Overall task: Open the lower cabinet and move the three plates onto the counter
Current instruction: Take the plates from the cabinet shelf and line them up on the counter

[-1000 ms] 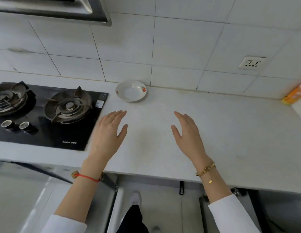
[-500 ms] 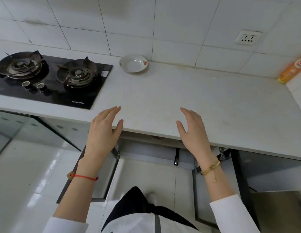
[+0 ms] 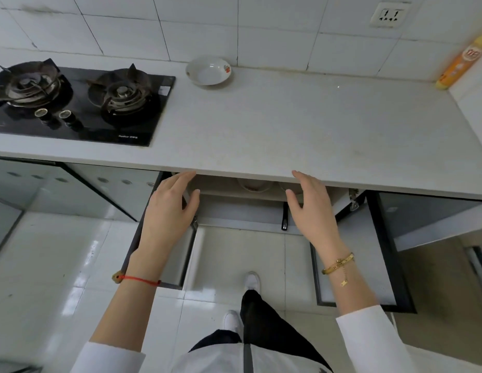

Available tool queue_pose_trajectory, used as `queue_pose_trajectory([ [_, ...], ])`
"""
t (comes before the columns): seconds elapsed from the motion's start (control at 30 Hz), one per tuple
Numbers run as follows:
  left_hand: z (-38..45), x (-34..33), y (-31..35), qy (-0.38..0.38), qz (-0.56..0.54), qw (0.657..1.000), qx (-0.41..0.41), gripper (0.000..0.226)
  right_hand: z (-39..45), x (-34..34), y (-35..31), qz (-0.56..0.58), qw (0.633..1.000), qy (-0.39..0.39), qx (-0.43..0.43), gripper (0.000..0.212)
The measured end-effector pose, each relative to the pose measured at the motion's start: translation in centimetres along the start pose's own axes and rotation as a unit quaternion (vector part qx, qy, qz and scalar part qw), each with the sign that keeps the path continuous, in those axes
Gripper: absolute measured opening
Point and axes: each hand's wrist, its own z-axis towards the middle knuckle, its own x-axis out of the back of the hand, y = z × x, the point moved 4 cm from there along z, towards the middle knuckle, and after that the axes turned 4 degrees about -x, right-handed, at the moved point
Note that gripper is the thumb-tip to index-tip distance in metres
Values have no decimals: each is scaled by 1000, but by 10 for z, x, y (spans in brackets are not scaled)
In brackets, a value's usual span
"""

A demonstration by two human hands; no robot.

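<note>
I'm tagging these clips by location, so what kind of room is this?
Most likely a home kitchen. A two-burner gas stove is set into a white counter against a tiled wall, a small plate sits on the counter, and open cabinet doors hang below it.

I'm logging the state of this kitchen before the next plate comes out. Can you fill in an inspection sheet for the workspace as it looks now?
Surface: pale counter, faint marks, mostly bare.
Job's things: one plate on the counter by the wall; the rim of at least one more plate shows inside the cabinet under the counter edge; both cabinet doors, left door and right door, stand open.
Clutter: orange and yellow box at the far right.
Grippers: left hand and right hand, fingers straight, holding nothing, in front of the cabinet opening.
Cables: nothing seen.
Surroundings: gas stove, tiled wall, wall socket, glossy floor.
</note>
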Motion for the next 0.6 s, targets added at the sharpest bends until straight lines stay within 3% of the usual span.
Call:
queue_pose_trajectory([
  [0.3, -15, -30, -21, -32, -5, 999, 17, 37, -14, -23, 14, -11, 1000, 0, -3, 43],
  [0.6, 3, -143, -75, -38, -20, 999, 29, 37, 13, -121, 87, -8, 999, -34, -18, 42],
])
